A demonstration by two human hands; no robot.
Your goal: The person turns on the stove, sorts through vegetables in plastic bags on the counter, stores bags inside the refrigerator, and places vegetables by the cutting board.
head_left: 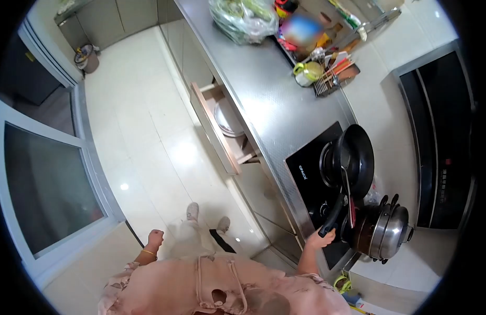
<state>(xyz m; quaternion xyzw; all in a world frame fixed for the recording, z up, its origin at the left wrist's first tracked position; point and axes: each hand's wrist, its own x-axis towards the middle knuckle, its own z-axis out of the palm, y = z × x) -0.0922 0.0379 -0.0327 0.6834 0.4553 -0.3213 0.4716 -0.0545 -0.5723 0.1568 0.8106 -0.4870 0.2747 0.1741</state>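
Observation:
My right hand (320, 240) is wrapped round the black handle of a wok (362, 157). The wok is tilted over the near burner of the black gas stove (300, 184), its inside turned partly toward me. A spatula with a red handle (351, 210) lies in the wok, its handle sticking out over the rim toward me. Away from the counter, my left hand (155, 239) hangs at my side, fingers curled into a fist with nothing visible in it. Beside the wok handle stands a lidded steel pot (387, 231).
An open drawer (216, 128) holding a round metal lid (230, 118) juts out below the counter (253, 89). A plastic bag of greens (243, 21), a utensil rack (334, 76) and a green-lidded jar (308, 73) stand farther along. A range hood (437, 136) is on the wall.

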